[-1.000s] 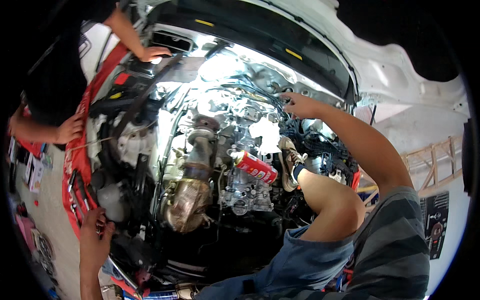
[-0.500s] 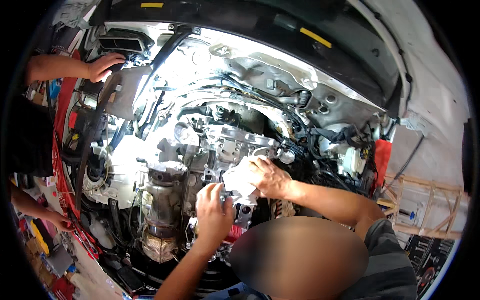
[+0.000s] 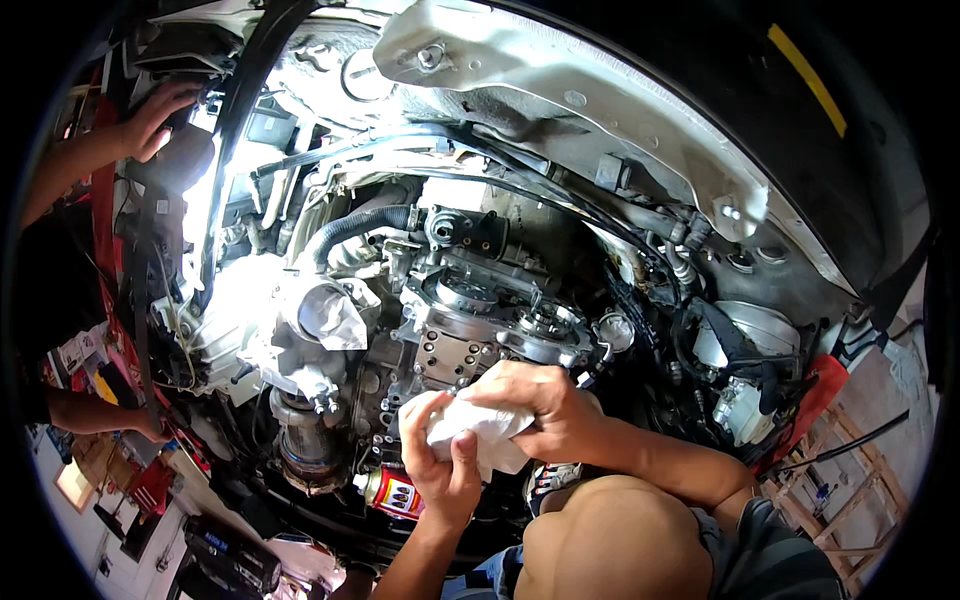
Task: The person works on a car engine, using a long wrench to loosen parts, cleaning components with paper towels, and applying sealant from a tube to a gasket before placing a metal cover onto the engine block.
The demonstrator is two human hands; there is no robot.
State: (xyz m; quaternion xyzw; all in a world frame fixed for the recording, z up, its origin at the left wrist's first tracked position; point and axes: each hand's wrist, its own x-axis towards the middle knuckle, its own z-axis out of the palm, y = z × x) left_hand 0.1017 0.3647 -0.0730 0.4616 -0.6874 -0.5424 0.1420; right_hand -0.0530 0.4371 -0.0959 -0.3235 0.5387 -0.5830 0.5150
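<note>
A crumpled white paper wipe (image 3: pixel 480 430) is bunched between my two hands, above the near side of the opened engine (image 3: pixel 455 355). My right hand (image 3: pixel 545 400) grips it from the right with bent fingers. From the left, my left hand (image 3: pixel 440 465) closes on it, fingertips along its edge and thumb in front. Behind the hands, the engine shows bare metal faces and a round sprocket (image 3: pixel 465 292). A red and yellow spray can (image 3: pixel 393 492) lies just left of my left wrist.
On the left stands another person, one hand (image 3: pixel 160 118) at the bay's edge and the other (image 3: pixel 140 425) lower down. My bent knee (image 3: pixel 620 535) and a shoe (image 3: pixel 550 485) are in front. Hoses (image 3: pixel 360 228) and a wiring bundle (image 3: pixel 640 320) surround the engine. The raised hood (image 3: pixel 700 70) hangs above.
My right hand has drawn the wipe off the engine's upper part toward me. My left hand now holds the wipe too. The view has shifted, and the spray can shows more fully.
</note>
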